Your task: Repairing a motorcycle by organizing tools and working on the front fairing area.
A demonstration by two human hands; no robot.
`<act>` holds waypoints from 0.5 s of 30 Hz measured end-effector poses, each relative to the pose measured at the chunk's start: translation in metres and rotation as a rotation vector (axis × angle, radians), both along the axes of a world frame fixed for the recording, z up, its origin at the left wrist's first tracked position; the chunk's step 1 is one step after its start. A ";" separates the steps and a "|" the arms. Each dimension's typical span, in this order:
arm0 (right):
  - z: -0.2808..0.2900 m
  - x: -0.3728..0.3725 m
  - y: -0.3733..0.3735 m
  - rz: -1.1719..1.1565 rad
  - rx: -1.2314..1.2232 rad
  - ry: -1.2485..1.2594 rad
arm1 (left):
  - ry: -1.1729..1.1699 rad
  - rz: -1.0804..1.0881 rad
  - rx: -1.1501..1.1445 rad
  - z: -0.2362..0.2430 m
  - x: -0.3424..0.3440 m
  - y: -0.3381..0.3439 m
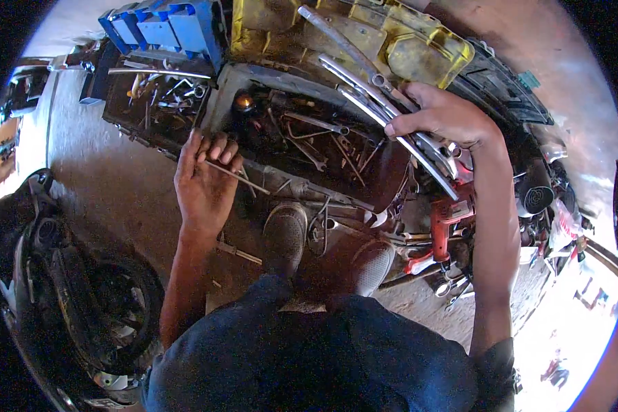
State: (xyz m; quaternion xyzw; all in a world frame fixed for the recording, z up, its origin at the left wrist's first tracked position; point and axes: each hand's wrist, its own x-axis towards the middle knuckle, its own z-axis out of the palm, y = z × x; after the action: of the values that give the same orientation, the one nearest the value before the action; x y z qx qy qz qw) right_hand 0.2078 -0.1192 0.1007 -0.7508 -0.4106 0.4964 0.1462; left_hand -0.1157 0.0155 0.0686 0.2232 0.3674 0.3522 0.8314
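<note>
Lower R ground [563, 371]: v. bright, blown out to white, daylight pouring in from that side.
Toolbox [218, 106]: dim inside, contents half lost in shadow, sm. orange glint nr back L corner.
Wrenches [429, 168]: hard white glare along the metal, edges fairly crisp.
Forearms: R forearm [494, 213] well lit, L forearm [189, 275] redder, shadier.
Motorbike [75, 295]: mostly dark.
Trousers [309, 357]: deep blue, grainy.
Rim: fisheye bend, black corners, bluish fringe.
</note>
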 end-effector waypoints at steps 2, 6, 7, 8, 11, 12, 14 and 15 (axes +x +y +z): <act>-0.005 -0.001 0.004 0.020 0.011 0.013 | -0.084 -0.037 0.003 -0.002 -0.007 -0.002; 0.002 -0.002 0.001 -0.033 -0.018 -0.005 | -0.152 -0.025 -0.078 -0.013 -0.004 -0.016; 0.001 -0.002 0.001 -0.033 -0.017 -0.004 | -0.284 -0.092 -0.135 -0.016 -0.006 -0.017; -0.001 -0.001 0.001 -0.013 -0.011 -0.028 | -0.283 -0.093 -0.134 -0.016 -0.006 -0.019; -0.009 -0.001 -0.002 -0.018 -0.012 -0.011 | -0.252 -0.055 -0.154 -0.008 0.002 -0.028; -0.010 -0.003 -0.001 -0.035 -0.010 0.033 | -0.211 -0.047 -0.206 0.001 0.005 -0.029; -0.005 -0.004 -0.001 -0.024 -0.045 0.030 | -0.164 -0.030 -0.249 0.003 0.008 -0.033; -0.001 -0.005 -0.001 -0.018 -0.081 0.018 | -0.082 -0.161 -0.132 -0.001 0.007 -0.034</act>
State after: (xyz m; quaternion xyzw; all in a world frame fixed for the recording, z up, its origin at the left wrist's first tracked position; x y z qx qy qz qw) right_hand 0.2026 -0.1204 0.0999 -0.7552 -0.3819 0.5181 0.1241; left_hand -0.1089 -0.0189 0.0674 0.1823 0.3364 0.2682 0.8841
